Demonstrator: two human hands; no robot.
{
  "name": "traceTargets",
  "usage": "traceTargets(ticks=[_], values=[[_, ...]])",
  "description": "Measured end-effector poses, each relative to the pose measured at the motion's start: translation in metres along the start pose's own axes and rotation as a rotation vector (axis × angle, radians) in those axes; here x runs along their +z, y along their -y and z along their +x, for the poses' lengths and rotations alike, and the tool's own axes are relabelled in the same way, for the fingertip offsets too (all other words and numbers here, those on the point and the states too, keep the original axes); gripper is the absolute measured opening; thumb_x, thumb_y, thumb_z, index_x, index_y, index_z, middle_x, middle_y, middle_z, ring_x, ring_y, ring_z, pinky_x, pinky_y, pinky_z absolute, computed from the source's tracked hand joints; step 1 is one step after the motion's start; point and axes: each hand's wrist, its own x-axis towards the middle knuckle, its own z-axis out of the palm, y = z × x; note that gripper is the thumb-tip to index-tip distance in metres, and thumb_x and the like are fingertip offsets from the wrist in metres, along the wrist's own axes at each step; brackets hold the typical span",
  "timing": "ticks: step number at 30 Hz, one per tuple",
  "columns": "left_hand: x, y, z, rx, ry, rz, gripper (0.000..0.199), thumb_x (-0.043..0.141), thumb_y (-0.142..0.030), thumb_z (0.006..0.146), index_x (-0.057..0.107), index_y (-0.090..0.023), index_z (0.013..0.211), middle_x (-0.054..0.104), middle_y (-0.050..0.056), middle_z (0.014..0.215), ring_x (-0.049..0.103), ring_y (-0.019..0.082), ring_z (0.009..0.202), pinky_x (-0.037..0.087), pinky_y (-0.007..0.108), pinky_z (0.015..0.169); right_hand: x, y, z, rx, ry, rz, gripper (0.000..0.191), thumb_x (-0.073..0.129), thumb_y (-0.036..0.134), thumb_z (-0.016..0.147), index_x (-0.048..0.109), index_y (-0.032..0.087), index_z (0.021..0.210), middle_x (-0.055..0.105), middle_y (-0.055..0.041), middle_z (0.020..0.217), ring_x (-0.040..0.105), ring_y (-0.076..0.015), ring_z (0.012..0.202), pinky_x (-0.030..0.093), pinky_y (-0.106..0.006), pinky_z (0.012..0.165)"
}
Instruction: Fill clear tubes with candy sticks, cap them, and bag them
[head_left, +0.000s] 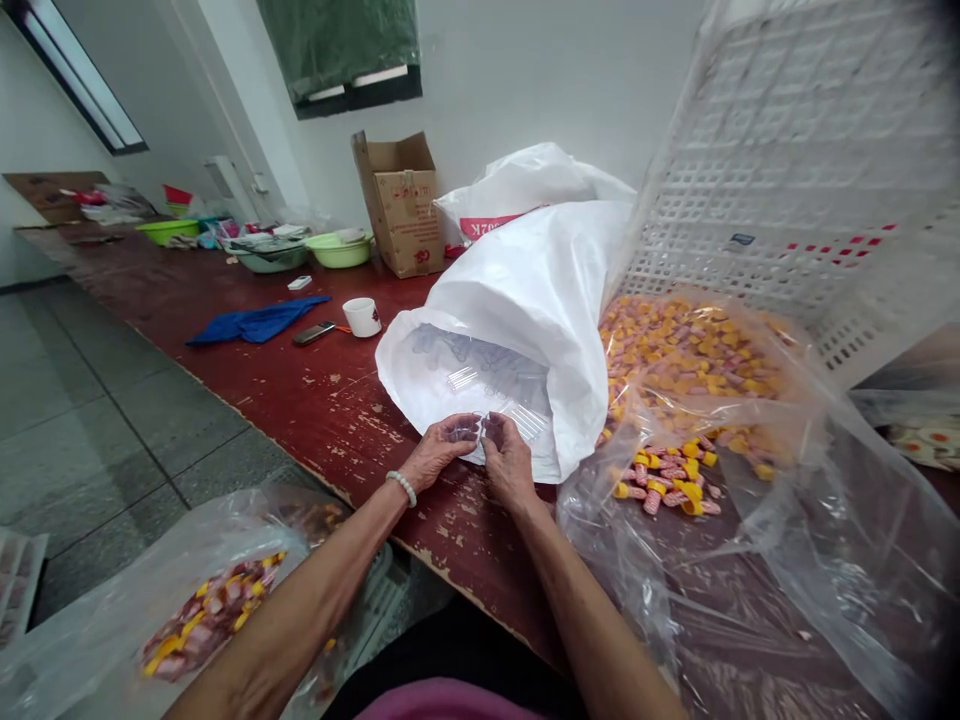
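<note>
My left hand [441,448], with a beaded bracelet at the wrist, and my right hand [510,458] meet at the mouth of a white woven sack [517,290]. Between their fingertips is a small clear plastic piece [481,428], pinched from both sides; its exact shape is too small to make out. Inside the sack's open mouth lie several clear plastic parts [491,370], some with thin parallel bars. To the right, small pink-patterned pieces with yellow caps [667,475] lie at the opening of a clear plastic bag [739,530].
A white plastic crate [787,190] leans behind the bag. Left on the worn red table [300,380] are a mug [362,317], a phone [313,334], a blue cloth [259,322], a cardboard box [405,215] and basins [339,250]. Another bag of pieces [214,610] sits below the table edge.
</note>
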Motion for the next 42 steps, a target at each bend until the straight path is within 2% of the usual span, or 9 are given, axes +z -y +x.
traceTargets(ticks=[4,10,17,21,27,32,35,38,42], values=[[0.002,0.002,-0.006,0.082,0.030,-0.061,0.053,0.079,-0.021,0.059,0.058,-0.017,0.108,0.064,0.007,0.107,0.060,0.016,0.090,0.045,0.026,0.081,0.003,0.004,-0.009,0.095,0.168,0.035,0.058,0.049,0.023,0.078,0.039,0.019,0.135,0.054,-0.0104,0.130,0.050,-0.0245,0.122,0.037,-0.043,0.104],[0.006,0.006,-0.010,0.180,-0.074,0.026,0.045,0.079,-0.028,0.057,0.060,-0.014,0.096,0.064,0.004,0.086,0.059,0.015,0.077,0.045,0.025,0.073,0.008,0.006,-0.011,0.113,0.283,0.218,0.098,0.060,0.042,0.073,0.003,0.012,0.147,0.008,-0.0154,0.154,0.013,-0.0231,0.142,0.019,-0.041,0.114],[0.007,0.009,-0.008,0.191,-0.142,0.136,0.025,0.074,-0.025,0.061,0.060,-0.015,0.078,0.061,0.000,0.074,0.055,0.013,0.068,0.045,0.024,0.068,0.008,0.013,-0.013,0.107,0.316,0.031,0.101,0.059,0.051,0.074,0.004,0.008,0.146,0.016,-0.0209,0.151,0.019,-0.0275,0.140,0.020,-0.046,0.112],[0.011,0.007,-0.010,0.130,-0.118,0.031,0.028,0.077,-0.018,0.056,0.057,-0.015,0.075,0.060,-0.002,0.071,0.054,0.011,0.066,0.045,0.022,0.065,0.003,0.025,-0.018,0.073,0.328,-0.114,0.106,0.063,0.057,0.070,0.009,0.009,0.147,0.030,-0.0201,0.145,0.028,-0.0300,0.135,0.024,-0.047,0.110],[0.012,0.007,-0.018,0.045,-0.109,-0.275,0.040,0.078,-0.017,0.055,0.058,-0.016,0.090,0.063,-0.001,0.072,0.061,0.013,0.067,0.050,0.025,0.063,-0.004,0.023,-0.010,-0.134,0.294,-0.331,0.075,0.056,0.054,0.079,0.034,0.014,0.140,0.038,-0.0165,0.142,0.032,-0.0296,0.132,0.030,-0.046,0.106],[0.009,0.001,-0.020,-0.037,-0.207,-0.404,0.048,0.080,-0.013,0.052,0.058,-0.016,0.094,0.064,0.000,0.076,0.066,0.019,0.072,0.053,0.027,0.059,-0.037,0.011,0.006,-0.151,0.066,-0.770,0.029,0.045,0.027,0.089,0.061,0.013,0.109,0.060,-0.0137,0.110,0.049,-0.0255,0.106,0.037,-0.039,0.095],[0.008,-0.004,-0.020,-0.055,-0.204,-0.450,0.051,0.080,-0.010,0.049,0.059,-0.016,0.095,0.065,0.000,0.079,0.066,0.019,0.072,0.051,0.025,0.056,-0.050,0.002,0.010,-0.095,0.028,-0.933,0.026,0.052,0.015,0.080,0.062,0.012,0.103,0.059,-0.0164,0.104,0.048,-0.0287,0.100,0.040,-0.039,0.086],[0.007,-0.006,-0.019,-0.058,-0.191,-0.450,0.047,0.079,-0.010,0.049,0.059,-0.015,0.092,0.068,0.004,0.088,0.064,0.014,0.067,0.046,0.021,0.050,-0.049,-0.006,0.010,-0.091,0.025,-0.916,0.024,0.050,0.010,0.078,0.062,0.012,0.099,0.060,-0.0163,0.100,0.048,-0.0280,0.097,0.040,-0.039,0.084],[0.005,-0.005,-0.019,-0.084,-0.185,-0.482,0.051,0.079,-0.008,0.049,0.061,-0.016,0.096,0.067,0.000,0.078,0.062,0.011,0.065,0.048,0.022,0.057,-0.047,-0.011,0.011,-0.089,0.009,-0.833,0.024,0.050,0.011,0.077,0.060,0.016,0.098,0.063,-0.0130,0.095,0.053,-0.0250,0.091,0.042,-0.037,0.081]])
